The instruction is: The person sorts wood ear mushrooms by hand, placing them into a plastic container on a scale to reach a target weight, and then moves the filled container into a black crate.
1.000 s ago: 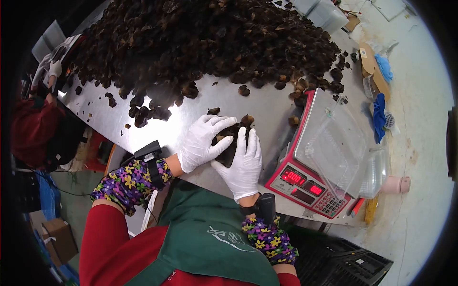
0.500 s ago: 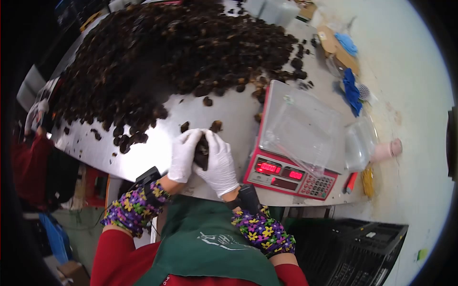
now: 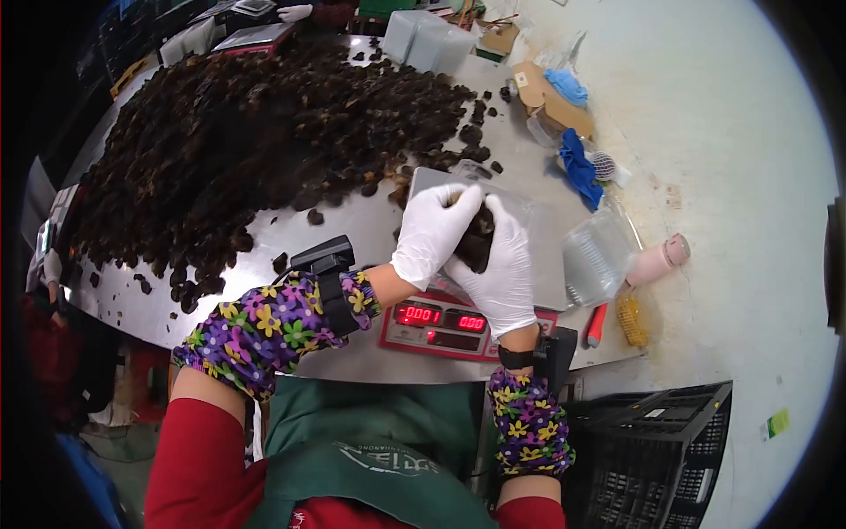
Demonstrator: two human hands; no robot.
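Note:
Both my hands wear white gloves and meet above the metal plate of a red scale (image 3: 551, 264). Between them sits a dark brown piece (image 3: 477, 240). My right hand (image 3: 504, 269) cups it from the right and below. From the left, my left hand (image 3: 436, 227) pinches at its upper edge, fingertips near the right hand's fingers. Red digits glow on the scale's display (image 3: 441, 318), just below the hands. A large pile of similar dark pieces (image 3: 238, 141) covers the left and back of the metal table (image 3: 326, 264).
Right of the scale lie a clear plastic tray (image 3: 599, 256), a pink bottle (image 3: 659, 259), a red-handled tool (image 3: 597, 325) and a blue cloth (image 3: 579, 167). A black crate (image 3: 648, 458) stands below. Other people's gloved hands show at the back (image 3: 295, 13) and far left (image 3: 52, 266).
Both hands have moved right and up from the bare tabletop to above the scale, still around a dark piece. The camera view has shifted, showing more of the table's back.

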